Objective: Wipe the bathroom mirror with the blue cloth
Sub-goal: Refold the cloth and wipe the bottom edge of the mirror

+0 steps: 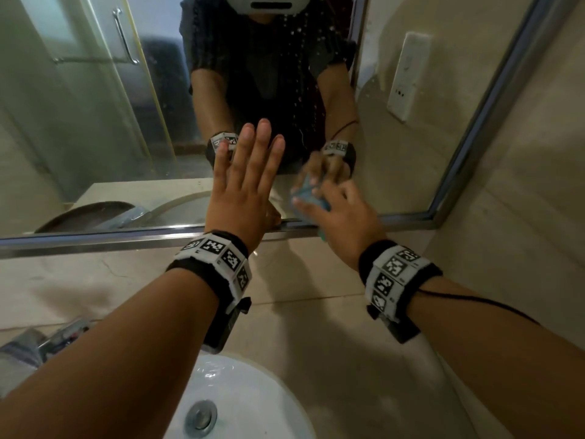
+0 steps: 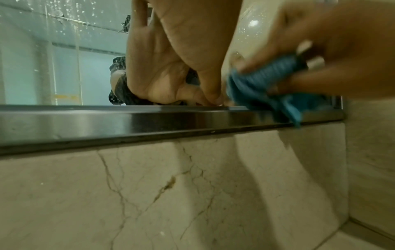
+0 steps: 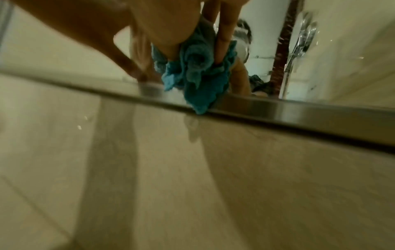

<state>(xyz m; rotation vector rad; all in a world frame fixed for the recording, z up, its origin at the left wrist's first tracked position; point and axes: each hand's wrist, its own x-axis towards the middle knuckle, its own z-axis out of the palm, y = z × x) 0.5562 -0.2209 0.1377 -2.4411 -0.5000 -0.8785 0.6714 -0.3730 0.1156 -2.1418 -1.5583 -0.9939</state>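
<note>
The bathroom mirror point(image 1: 95, 122) hangs in a steel frame point(image 1: 95, 239) above the basin, with water spots on its upper glass. My left hand point(image 1: 247, 185) lies flat on the glass, fingers straight and pointing up, its thumb down by the lower frame. Just to its right, my right hand point(image 1: 345, 213) grips the bunched blue cloth point(image 1: 308, 198) and holds it against the glass at the bottom edge. In the left wrist view the cloth point(image 2: 262, 81) droops over the frame point(image 2: 107, 121). The right wrist view is blurred; the cloth point(image 3: 198, 71) hangs from my fingers onto the frame.
A white basin point(image 1: 253, 407) with a metal drain point(image 1: 201, 418) sits directly below my arms. A chrome tap point(image 1: 63, 334) is at the lower left. Beige marble wall point(image 1: 316, 280) runs under the mirror, and a side wall point(image 1: 522, 217) closes in on the right.
</note>
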